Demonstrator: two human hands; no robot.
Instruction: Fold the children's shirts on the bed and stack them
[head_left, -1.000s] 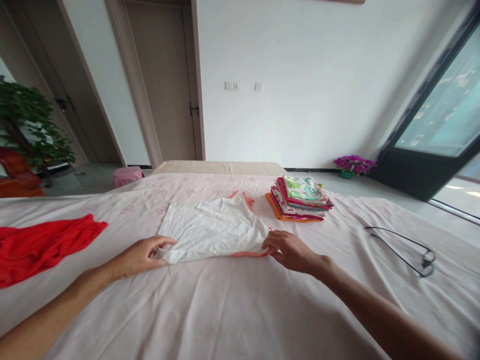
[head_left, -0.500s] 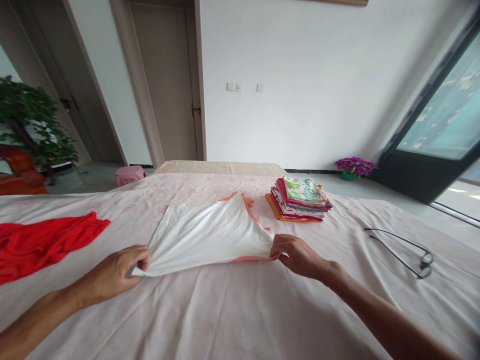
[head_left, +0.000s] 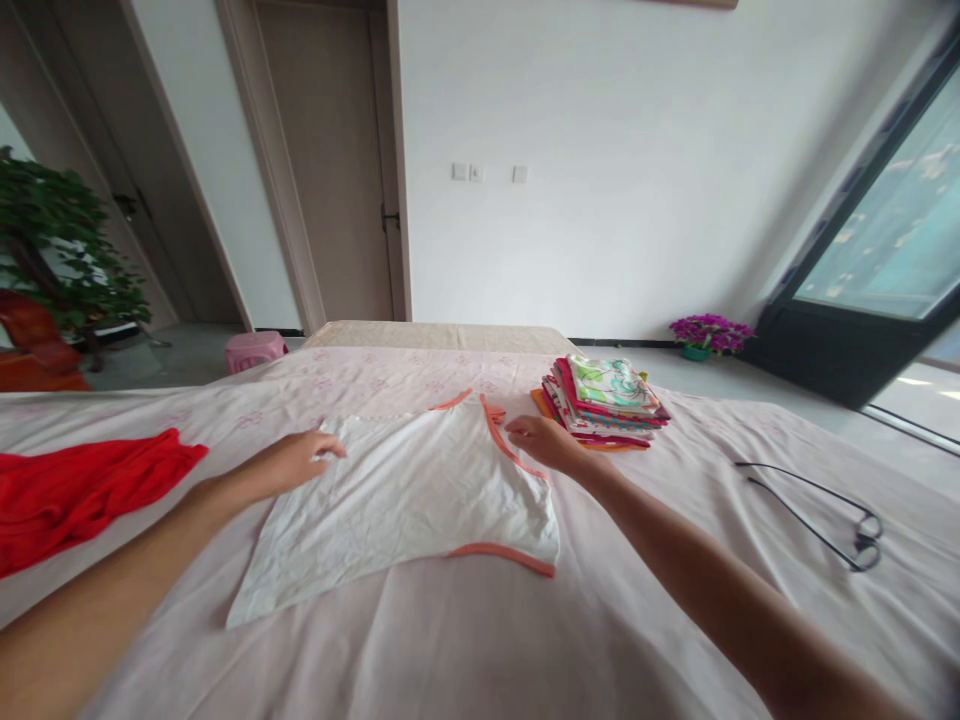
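Note:
A white tank top (head_left: 405, 500) with coral-orange trim lies spread on the pink bed sheet, with small creases across it. My left hand (head_left: 311, 460) is at its far left edge, fingers bent and a gap showing between thumb and fingers. Over on the right, my right hand (head_left: 538, 441) is closed at the coral-edged armhole. Whether its curled fingers pinch any cloth is hidden. The near hem and lower right corner of the tank top lie flat, untouched by either hand.
A stack of folded clothes (head_left: 611, 400) sits just beyond my right hand. Crumpled red cloth (head_left: 82, 490) lies at the left. Black-framed glasses (head_left: 825, 515) rest at the right. A pink stool (head_left: 256, 352) stands past the sheet (head_left: 465, 660).
Both hands have let go of the near edge of the tank top and moved away from me to its far side. The near edge has dropped flat, closer to me.

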